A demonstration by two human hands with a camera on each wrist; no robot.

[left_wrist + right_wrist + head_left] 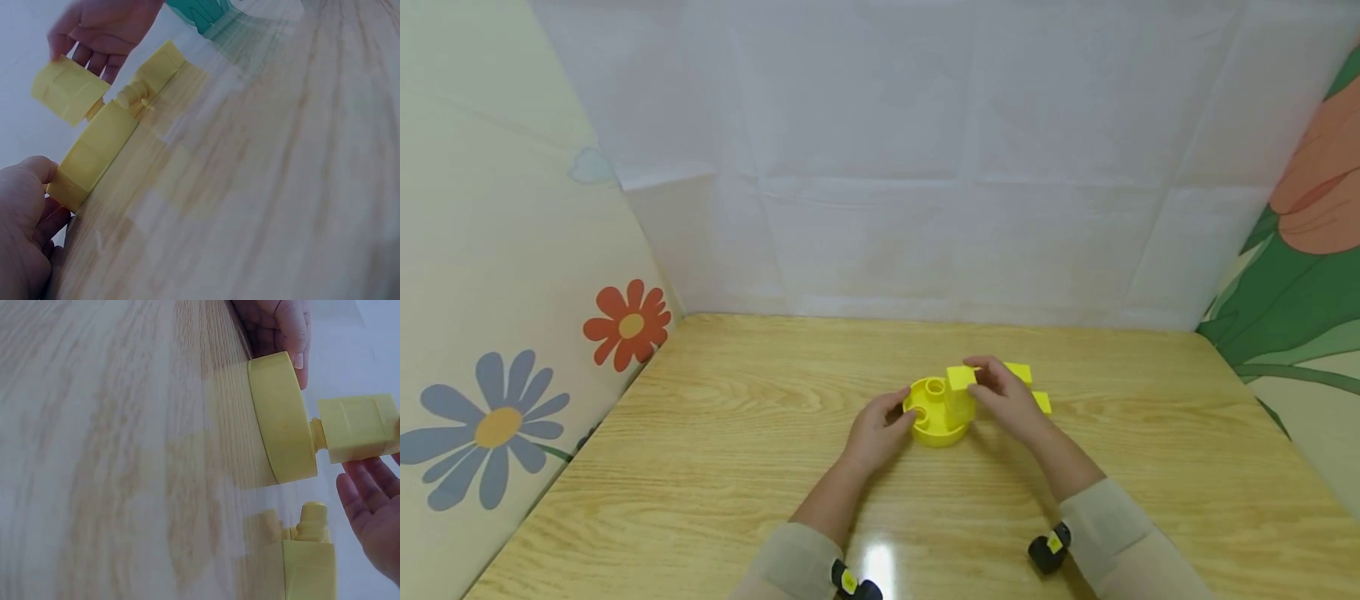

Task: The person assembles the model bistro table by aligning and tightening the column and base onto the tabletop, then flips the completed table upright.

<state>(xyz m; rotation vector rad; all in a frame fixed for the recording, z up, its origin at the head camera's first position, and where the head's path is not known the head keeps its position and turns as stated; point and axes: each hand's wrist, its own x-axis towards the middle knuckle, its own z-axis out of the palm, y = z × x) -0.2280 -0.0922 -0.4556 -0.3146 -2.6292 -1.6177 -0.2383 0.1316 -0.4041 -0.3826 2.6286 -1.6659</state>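
Observation:
On the table stands a shallow round yellow tray (937,438) with raised ring sockets inside. My left hand (876,433) grips its left edge, thumb at the rim and fingers round the side. Over the tray's right part, my right hand (1009,407) holds a square yellow block (961,380) between thumb and fingers. The block's narrow neck points down at the tray, as the left wrist view and the right wrist view (359,428) show. The neck's lower end is hidden behind the tray wall.
Two more yellow pieces (1018,372) lie behind and right of my right hand, partly covered by it. One shows a ribbed neck (312,520) in the right wrist view. A white cloth (880,250) hangs at the table's back; flower-printed panels flank the sides.

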